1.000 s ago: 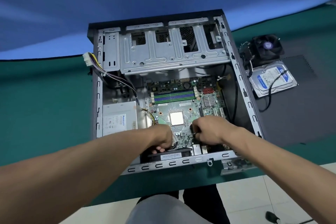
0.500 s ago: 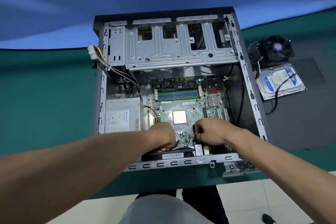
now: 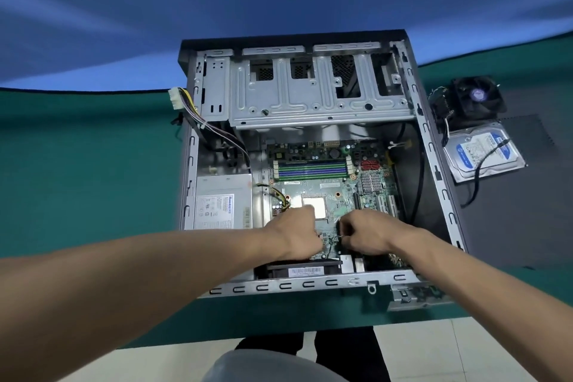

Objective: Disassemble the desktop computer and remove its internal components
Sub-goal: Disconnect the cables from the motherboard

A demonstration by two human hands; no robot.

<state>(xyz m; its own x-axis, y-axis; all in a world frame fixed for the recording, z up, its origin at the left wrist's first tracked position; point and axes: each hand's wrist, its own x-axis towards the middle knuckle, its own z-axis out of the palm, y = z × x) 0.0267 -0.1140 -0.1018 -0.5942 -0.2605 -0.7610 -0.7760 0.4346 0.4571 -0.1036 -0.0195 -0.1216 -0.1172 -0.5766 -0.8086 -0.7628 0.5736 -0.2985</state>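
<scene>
Case (image 3: 434, 164): lies on its side on the green surface (image 3: 77, 170), open face up, so that I reach every part from above.
Left hand (image 3: 297, 234): fingers curled under, low on the near edge of the motherboard (image 3: 338, 189), just ahead of the black fan (image 3: 305, 267). What they close on is hidden below the knuckles; I cannot tell whether they grip a part or only brace.
Right hand (image 3: 366, 234): fingers curled and pinching something small beside a thin dark wire (image 3: 331, 242). My judgement: a fan or front-panel lead is being worked off its header, one hand steadying while the other pulls.
Gap between hands: narrow, which suits a small connector needing counter-force.
CPU socket (image 3: 314, 206): bare and just beyond my left knuckles; exposed because the cooler is out.
Memory slots (image 3: 311, 168): farther ahead of both hands, untouched.
Power supply (image 3: 221, 206): to the left of my left hand, seated in the case; its white plug (image 3: 175, 99) hangs over the far left wall, kept clear of the board.
Drive cage (image 3: 316, 93): at the far end beyond both hands, bays vacant.
Removed parts: cooler fan (image 3: 476, 98) and hard drive (image 3: 483, 153) rest on the dark side panel (image 3: 511, 220), well to the right of my right hand, out of the working area.
Progress, as judged: drive and cooler out; board, supply and case fan not yet removed.
Caution: pull on the plug body, not the wire.
</scene>
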